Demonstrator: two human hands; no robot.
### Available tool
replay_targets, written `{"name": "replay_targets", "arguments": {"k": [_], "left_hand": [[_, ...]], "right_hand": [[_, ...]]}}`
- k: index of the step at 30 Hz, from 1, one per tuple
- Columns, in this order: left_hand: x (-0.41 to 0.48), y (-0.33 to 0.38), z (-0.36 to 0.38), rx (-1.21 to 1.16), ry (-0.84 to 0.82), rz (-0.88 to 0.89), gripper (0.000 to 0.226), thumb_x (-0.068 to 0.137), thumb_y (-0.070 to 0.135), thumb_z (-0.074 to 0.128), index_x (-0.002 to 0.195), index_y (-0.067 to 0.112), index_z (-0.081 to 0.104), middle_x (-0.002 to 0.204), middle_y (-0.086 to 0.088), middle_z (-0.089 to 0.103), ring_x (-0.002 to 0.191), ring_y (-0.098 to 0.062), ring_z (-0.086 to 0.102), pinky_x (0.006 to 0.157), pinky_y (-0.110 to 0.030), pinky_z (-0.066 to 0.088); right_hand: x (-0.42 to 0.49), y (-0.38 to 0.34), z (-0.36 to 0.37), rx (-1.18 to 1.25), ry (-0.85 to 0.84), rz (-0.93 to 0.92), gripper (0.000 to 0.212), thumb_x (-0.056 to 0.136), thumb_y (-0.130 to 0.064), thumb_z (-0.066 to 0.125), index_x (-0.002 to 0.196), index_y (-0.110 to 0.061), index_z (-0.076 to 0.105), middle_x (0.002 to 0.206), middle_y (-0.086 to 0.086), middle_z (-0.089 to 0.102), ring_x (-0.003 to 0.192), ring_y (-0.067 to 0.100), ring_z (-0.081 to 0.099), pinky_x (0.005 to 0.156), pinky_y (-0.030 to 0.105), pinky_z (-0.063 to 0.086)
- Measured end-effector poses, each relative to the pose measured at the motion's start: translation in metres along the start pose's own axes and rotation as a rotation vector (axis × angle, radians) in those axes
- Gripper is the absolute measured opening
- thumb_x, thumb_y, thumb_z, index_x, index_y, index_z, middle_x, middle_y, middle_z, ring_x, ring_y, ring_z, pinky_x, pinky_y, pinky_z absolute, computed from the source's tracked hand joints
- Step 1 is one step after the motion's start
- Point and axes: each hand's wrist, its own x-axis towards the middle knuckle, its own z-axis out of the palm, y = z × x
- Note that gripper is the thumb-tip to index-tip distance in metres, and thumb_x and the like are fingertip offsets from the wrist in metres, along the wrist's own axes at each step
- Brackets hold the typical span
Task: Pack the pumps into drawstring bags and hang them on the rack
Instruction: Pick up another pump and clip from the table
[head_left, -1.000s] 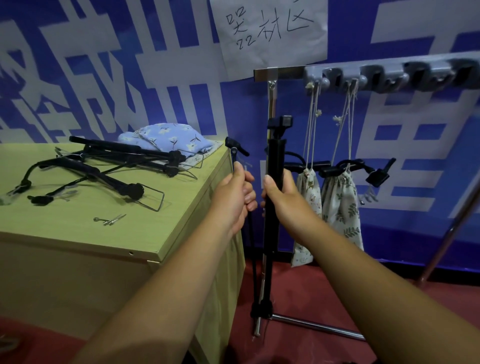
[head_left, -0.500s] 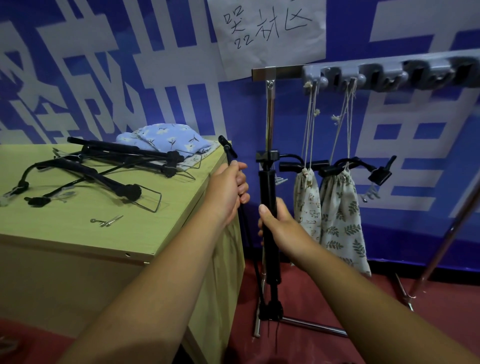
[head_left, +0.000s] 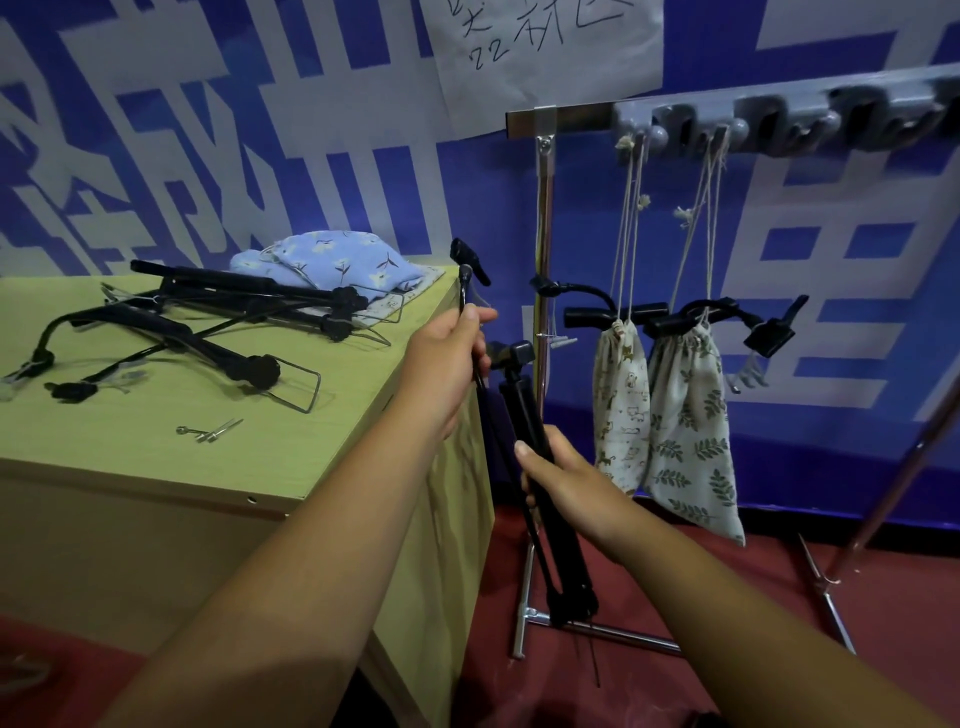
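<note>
Two hands (head_left: 447, 371) (head_left: 569, 480) gripping pump (head_left: 520, 410), paper sign (head_left: 550, 73) reading "22"

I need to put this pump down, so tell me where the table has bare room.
The table is bare along its front edge, in front of the small pins, and on the near right, between the wire foot and the left hand. The back is crowded: loose pumps on the left, folded bags in the right corner.
</note>
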Motion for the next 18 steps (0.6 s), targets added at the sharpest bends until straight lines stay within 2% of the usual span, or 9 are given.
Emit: {"name": "replay_targets", "arguments": {"k": [3, 5, 7, 9, 11, 12, 14, 16, 18], "left_hand": [[-0.003, 0.003, 0.001, 0.097, -0.017, 0.052, 0.032, 0.112, 0.032, 0.049, 0.112, 0.019, 0.079, 0.076, 0.003, 0.056, 0.061, -0.005, 0.057, 0.068, -0.02, 0.047], [-0.006, 0.006, 0.002, 0.156, -0.03, 0.071, 0.032, 0.111, 0.037, 0.051, 0.107, 0.022, 0.079, 0.082, 0.001, 0.065, 0.065, 0.004, 0.061, 0.069, -0.022, 0.044], [-0.008, 0.008, 0.003, 0.195, -0.043, 0.077, 0.033, 0.11, 0.04, 0.052, 0.102, 0.023, 0.078, 0.09, 0.0, 0.072, 0.069, 0.014, 0.062, 0.071, -0.023, 0.043], [-0.007, 0.006, 0.002, 0.191, -0.052, 0.074, 0.033, 0.11, 0.043, 0.053, 0.104, 0.024, 0.079, 0.091, 0.003, 0.074, 0.071, 0.015, 0.064, 0.073, -0.022, 0.043], [-0.006, 0.003, 0.0, 0.205, -0.056, 0.075, 0.033, 0.109, 0.047, 0.054, 0.107, 0.027, 0.08, 0.095, 0.006, 0.076, 0.079, 0.013, 0.067, 0.077, -0.021, 0.045], [-0.005, 0.001, 0.0, 0.222, -0.058, 0.08, 0.033, 0.108, 0.048, 0.054, 0.106, 0.028, 0.08, 0.097, 0.007, 0.078, 0.084, 0.01, 0.068, 0.079, -0.02, 0.046], [-0.003, -0.003, -0.003, 0.244, -0.079, 0.08, 0.034, 0.109, 0.049, 0.052, 0.109, 0.028, 0.078, 0.101, 0.01, 0.08, 0.089, 0.006, 0.07, 0.077, -0.014, 0.048], [-0.003, -0.006, -0.005, 0.291, -0.147, 0.073, 0.036, 0.11, 0.051, 0.049, 0.115, 0.028, 0.076, 0.107, 0.015, 0.079, 0.094, 0.01, 0.069, 0.078, -0.009, 0.048], [-0.004, -0.012, -0.008, 0.325, -0.23, 0.063, 0.037, 0.107, 0.057, 0.051, 0.124, 0.032, 0.073, 0.114, 0.018, 0.078, 0.109, 0.007, 0.068, 0.097, -0.019, 0.049]], "right_hand": [[0.0, -0.003, 0.001, 0.014, 0.005, -0.029, 0.031, 0.097, -0.067, 0.068, 0.127, -0.058, 0.062, 0.103, -0.025, 0.077, 0.097, 0.002, 0.076, 0.098, 0.039, 0.058], [-0.002, -0.005, 0.003, 0.071, 0.014, -0.055, 0.039, 0.093, -0.054, 0.081, 0.13, -0.049, 0.066, 0.119, -0.021, 0.078, 0.11, 0.003, 0.076, 0.103, 0.038, 0.057], [-0.002, -0.005, 0.004, 0.111, 0.015, -0.074, 0.046, 0.092, -0.038, 0.087, 0.133, -0.039, 0.068, 0.124, -0.014, 0.08, 0.114, 0.008, 0.076, 0.102, 0.034, 0.057], [-0.002, -0.004, 0.004, 0.105, 0.019, -0.087, 0.043, 0.093, -0.027, 0.087, 0.132, -0.033, 0.07, 0.119, -0.013, 0.081, 0.109, 0.005, 0.077, 0.092, 0.023, 0.058], [0.0, -0.001, 0.001, 0.075, 0.028, -0.088, 0.035, 0.096, -0.021, 0.083, 0.127, -0.032, 0.072, 0.103, -0.02, 0.081, 0.094, -0.004, 0.076, 0.077, 0.011, 0.054], [0.002, 0.001, 0.0, 0.052, 0.034, -0.082, 0.028, 0.097, -0.02, 0.082, 0.121, -0.033, 0.073, 0.092, -0.022, 0.08, 0.084, -0.006, 0.075, 0.07, 0.008, 0.052], [0.005, 0.004, -0.001, 0.017, 0.034, -0.069, 0.022, 0.098, -0.022, 0.08, 0.102, -0.042, 0.072, 0.075, -0.019, 0.073, 0.066, -0.001, 0.069, 0.063, 0.015, 0.05], [0.006, 0.007, -0.001, 0.008, 0.024, -0.041, 0.026, 0.098, -0.027, 0.079, 0.087, -0.049, 0.071, 0.068, -0.012, 0.066, 0.061, 0.011, 0.061, 0.064, 0.029, 0.049], [0.006, 0.013, 0.0, 0.038, -0.006, -0.017, 0.026, 0.096, -0.025, 0.079, 0.085, -0.047, 0.071, 0.068, -0.002, 0.06, 0.061, 0.019, 0.056, 0.063, 0.037, 0.048]]}}
